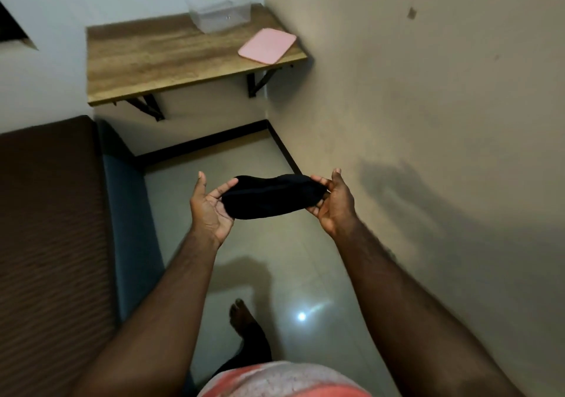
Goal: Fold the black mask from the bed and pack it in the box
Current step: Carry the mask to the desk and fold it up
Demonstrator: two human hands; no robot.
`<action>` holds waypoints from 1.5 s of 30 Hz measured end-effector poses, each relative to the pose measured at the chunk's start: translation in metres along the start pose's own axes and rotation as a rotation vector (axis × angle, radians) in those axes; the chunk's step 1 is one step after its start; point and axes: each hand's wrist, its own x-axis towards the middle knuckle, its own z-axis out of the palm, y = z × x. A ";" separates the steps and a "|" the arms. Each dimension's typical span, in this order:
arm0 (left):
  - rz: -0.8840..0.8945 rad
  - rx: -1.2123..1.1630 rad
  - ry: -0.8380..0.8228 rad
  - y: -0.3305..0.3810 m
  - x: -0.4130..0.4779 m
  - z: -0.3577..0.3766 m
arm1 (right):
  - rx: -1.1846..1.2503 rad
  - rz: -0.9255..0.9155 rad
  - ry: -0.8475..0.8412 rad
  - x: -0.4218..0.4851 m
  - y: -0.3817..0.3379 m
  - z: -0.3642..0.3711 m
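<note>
The black mask [270, 196] is stretched flat in the air between both hands, above the tiled floor. My left hand [209, 207] pinches its left end between thumb and fingers. Its right end is gripped by my right hand [333, 204]. The clear plastic box [218, 14] stands open at the back of the wooden wall shelf [171, 60], far ahead of the hands. Its pink lid [267, 46] lies flat on the shelf's right side.
The bed with a brown cover [52, 228] and blue side fills the left. A beige wall [428, 106] runs close on the right. Glossy floor tiles [266, 253] lie between them, with my bare foot [244, 320] below.
</note>
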 end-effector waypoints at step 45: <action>0.293 0.623 0.557 0.346 0.429 -0.068 | -0.585 -0.047 -0.259 0.438 -0.090 0.448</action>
